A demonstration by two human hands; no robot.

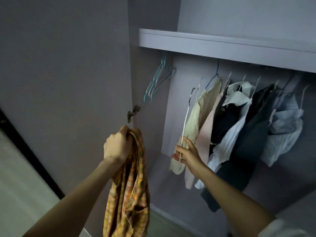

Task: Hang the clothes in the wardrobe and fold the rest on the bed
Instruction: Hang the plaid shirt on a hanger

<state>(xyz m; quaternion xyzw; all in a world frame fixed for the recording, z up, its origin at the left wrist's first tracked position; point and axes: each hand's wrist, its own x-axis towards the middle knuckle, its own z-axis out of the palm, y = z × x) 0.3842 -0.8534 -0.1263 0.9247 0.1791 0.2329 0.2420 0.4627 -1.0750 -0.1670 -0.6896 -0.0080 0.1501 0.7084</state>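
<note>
Two hands: both reach into the open wardrobe from the lower edge of the frame, each holding something
Wardrobe door [65,65]: fills the left of the frame, swung open, plain grey, with a metal hinge [133,113] at its right edge near mid-height
Left hand [118,146]: lower centre-left, fist closed tight around the bunched top of the plaid shirt, knuckles up
Plaid shirt [131,190]: orange and yellow check, hanging crumpled straight down from the left hand to the bottom edge of the frame, in front of the door edge and not on any hanger
Empty hangers [156,81]: a small cluster of teal and pale wire ones, upper centre, hooked just under the shelf at the left end of the compartment, tilted
Shelf [222,43]: pale board running across the upper right, above the hanging space
White hanger [185,122]: thin, held slanting upward in centre frame, its hook near the top, its lower end in the right hand
Right hand [187,155]: centre, fingers pinched around the lower part of the white hanger, touching the cream garment behind it
Hung clothes [248,127]: a row to the right of centre on hangers under the shelf, from left a cream garment [201,117], a pale pink one, then dark, white and grey-blue pieces, packed close and overlapping
Wardrobe floor [171,185]: grey panel below the clothes, lower centre
</note>
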